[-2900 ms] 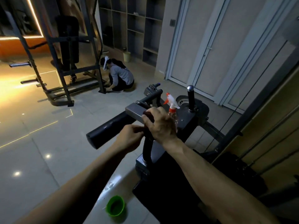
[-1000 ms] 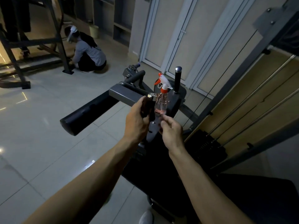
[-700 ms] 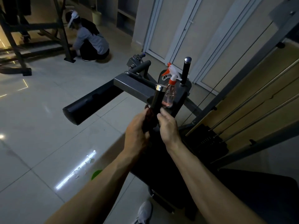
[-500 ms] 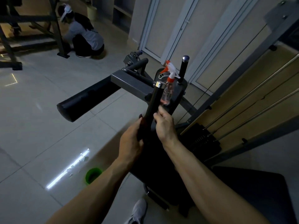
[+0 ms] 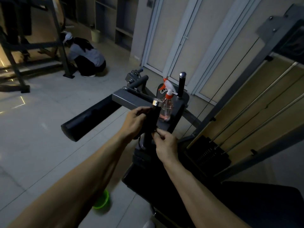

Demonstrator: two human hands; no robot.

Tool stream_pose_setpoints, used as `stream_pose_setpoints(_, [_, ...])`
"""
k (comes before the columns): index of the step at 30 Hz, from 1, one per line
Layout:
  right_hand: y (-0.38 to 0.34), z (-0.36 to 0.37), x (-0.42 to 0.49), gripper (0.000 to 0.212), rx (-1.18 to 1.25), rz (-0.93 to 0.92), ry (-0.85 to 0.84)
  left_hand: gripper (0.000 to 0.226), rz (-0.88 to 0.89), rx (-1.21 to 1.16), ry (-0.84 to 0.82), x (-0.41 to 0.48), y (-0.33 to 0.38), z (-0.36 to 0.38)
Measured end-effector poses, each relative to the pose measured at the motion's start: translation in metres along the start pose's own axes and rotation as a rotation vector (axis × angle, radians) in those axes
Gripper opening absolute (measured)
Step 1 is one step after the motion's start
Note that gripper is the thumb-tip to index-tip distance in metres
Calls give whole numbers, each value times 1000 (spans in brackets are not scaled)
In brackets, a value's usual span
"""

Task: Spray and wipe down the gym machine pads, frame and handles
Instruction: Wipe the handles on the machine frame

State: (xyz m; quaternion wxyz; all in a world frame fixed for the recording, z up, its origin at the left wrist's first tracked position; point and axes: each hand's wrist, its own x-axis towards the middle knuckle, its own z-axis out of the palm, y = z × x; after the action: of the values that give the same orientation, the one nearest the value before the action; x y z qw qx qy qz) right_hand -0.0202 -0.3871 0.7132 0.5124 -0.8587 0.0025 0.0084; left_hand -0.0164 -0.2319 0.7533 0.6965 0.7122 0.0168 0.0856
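Head view: left hand (image 5: 134, 123) wraps its fingers round the near handle (image 5: 154, 115) just under the chrome cap, dark cloth (image 5: 145, 111) bunched in the grip. Right hand (image 5: 166, 144) pinches that handle lower down. Spray bottle (image 5: 166, 108) stands upright on the machine frame (image 5: 131, 100), just behind.

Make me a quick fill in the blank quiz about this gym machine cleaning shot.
The spray bottle stands on the machine, held by ____ hand.
On the near handle, the left hand sits ____ than the right hand.
The tub on the floor is ____.
Missing words: neither; higher; green.
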Motion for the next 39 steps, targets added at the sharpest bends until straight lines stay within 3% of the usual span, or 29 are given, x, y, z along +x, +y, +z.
stream_pose_setpoints(6, [14, 1, 2, 26, 28, 43, 25, 40, -42, 104, 25, -49, -79, 4])
stream_pose_setpoints(10, [10, -2, -4, 27, 59, 100, 99, 42, -19, 281, -9, -63, -69, -3])
stream_pose_setpoints(15, [-32, -22, -18, 21, 241, -169, 124, 49, 150, 309, 341, -66, -11, 1])
stream_pose_setpoints(17, [-49, -30, -26, 31, 406, -273, -55, 62, 304, 343, 289, -65, 9, 14])
stream_pose_setpoints(19, [-58, -35, -32, 44, 550, -260, -207, 78, 380, 374, 118, -67, 19, 31])
stream_pose_setpoints(22, [-57, -44, -26, 42, 684, -102, -166, 82, 425, 517, -33, -69, 28, 42])
stream_pose_setpoints(24, [-51, -58, -15, 39, 705, -20, -75, 78, 383, 510, 14, -66, 33, 41])
stream_pose_setpoints(26, [-45, -70, 1, 37, 648, -1, -17, 64, 256, 462, 190, -52, 27, 34])
stream_pose_setpoints(28, [-45, -72, 23, 34, 578, -55, -14, 57, 97, 485, 309, -37, 19, 29])
stream_pose_setpoints(30, [-49, -64, 45, 31, 510, -161, -55, 58, -7, 448, 329, -29, 14, 37])
stream_pose_setpoints(35, [-46, -30, 56, 40, 377, -330, -147, 64, 19, 269, 341, -41, 20, 70])
stream_pose_setpoints(39, [8, -19, 41, 20, 276, -414, -126, 69, -49, 297, 457, -37, 2, 77])
